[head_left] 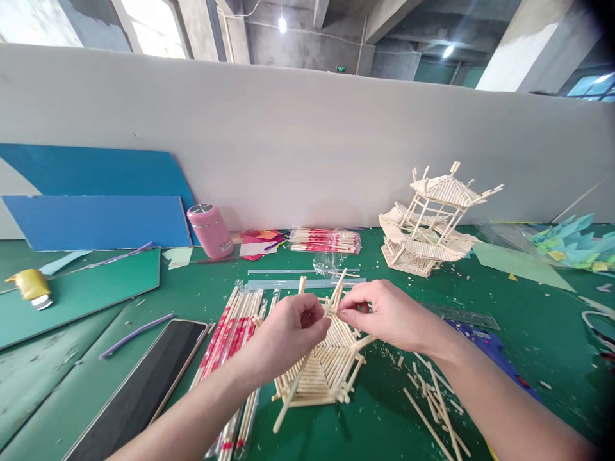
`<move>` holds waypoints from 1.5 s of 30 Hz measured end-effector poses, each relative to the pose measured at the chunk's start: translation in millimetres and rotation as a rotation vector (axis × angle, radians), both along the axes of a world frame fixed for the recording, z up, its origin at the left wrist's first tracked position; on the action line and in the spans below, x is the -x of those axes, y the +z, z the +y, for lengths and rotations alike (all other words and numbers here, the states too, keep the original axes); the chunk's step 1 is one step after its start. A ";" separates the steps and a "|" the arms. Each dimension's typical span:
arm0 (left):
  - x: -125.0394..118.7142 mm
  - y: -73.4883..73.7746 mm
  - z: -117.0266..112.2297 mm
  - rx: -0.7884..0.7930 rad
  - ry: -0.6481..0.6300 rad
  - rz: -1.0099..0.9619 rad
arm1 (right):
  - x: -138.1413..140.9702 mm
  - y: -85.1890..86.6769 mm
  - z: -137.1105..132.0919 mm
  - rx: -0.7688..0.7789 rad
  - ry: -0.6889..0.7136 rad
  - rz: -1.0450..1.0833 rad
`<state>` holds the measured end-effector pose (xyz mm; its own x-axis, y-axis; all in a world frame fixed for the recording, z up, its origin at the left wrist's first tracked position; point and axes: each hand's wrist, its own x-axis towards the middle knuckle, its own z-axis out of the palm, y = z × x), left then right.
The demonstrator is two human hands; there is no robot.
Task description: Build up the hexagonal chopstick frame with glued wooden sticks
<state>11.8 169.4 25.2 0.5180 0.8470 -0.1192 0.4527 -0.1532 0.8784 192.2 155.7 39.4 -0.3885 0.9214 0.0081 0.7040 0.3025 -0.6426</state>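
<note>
A small roof-shaped frame of wooden sticks (327,370) rests on the green table (528,320) just in front of me. My left hand (293,333) is closed, pinching the upper part of one slanted stick at the frame's peak. My right hand (384,314) pinches the same peak from the right side, fingertips nearly touching those of the left. Both hands hover over the frame's top. Packs of wrapped chopsticks (230,339) lie directly to the left of the frame.
A finished stick pavilion (432,224) stands at the back right. Loose cut sticks (432,403) lie to the right. A pink flask (210,230), another chopstick pack (327,241), a phone (144,384), a green cutting mat (81,294), blue boards (96,218) and a yellow object (29,285) sit around.
</note>
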 end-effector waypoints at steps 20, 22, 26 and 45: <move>0.0 0.3 0.6 0.011 -0.014 0.013 | 0.4 2.6 -1.5 0.008 -0.017 0.029; 0.1 0.7 0.6 0.013 -0.011 0.011 | 0.7 2.4 -1.3 0.006 -0.020 0.031; -0.1 0.4 0.4 0.006 -0.007 0.008 | 0.9 2.2 -0.9 0.004 -0.018 0.033; -0.3 1.0 -0.1 -0.017 -0.018 0.021 | 2.4 3.5 -1.1 -0.013 -0.020 0.014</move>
<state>12.1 169.3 26.2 0.5311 0.8393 -0.1157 0.4677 -0.1765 0.8661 189.8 154.6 42.9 -0.3694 0.9289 0.0256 0.7010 0.2966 -0.6486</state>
